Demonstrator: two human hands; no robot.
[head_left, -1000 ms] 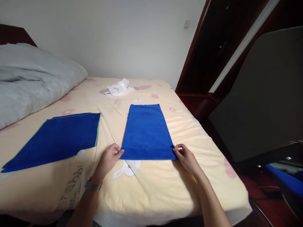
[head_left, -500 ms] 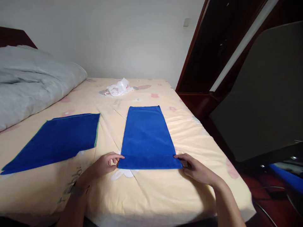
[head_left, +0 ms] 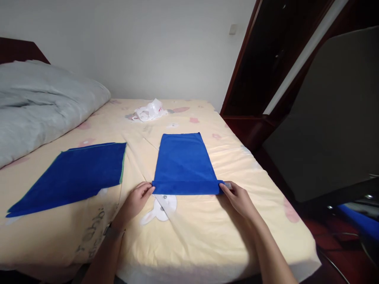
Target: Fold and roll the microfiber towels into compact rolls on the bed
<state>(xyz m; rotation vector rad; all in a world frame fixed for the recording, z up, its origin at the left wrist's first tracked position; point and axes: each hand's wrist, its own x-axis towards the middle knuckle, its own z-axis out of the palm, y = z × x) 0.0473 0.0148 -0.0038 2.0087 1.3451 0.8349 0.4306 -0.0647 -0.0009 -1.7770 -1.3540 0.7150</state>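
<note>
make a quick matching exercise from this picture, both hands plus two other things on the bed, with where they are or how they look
1. left hand
2. right hand
3. plastic bag
4. quilt

A. grey, rumpled, left side of the bed
B. holding the right end of the fold on the middle blue cloth
C. white, crumpled, toward the wall
D. holding the fold's left end

Pairs: 1-D; 2-B; 3-C; 4-A

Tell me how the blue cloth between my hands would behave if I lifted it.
The blue cloth is probably floppy, since its near end folds over into a band. It is likely light, looking thin against the patterned sheet.
</note>
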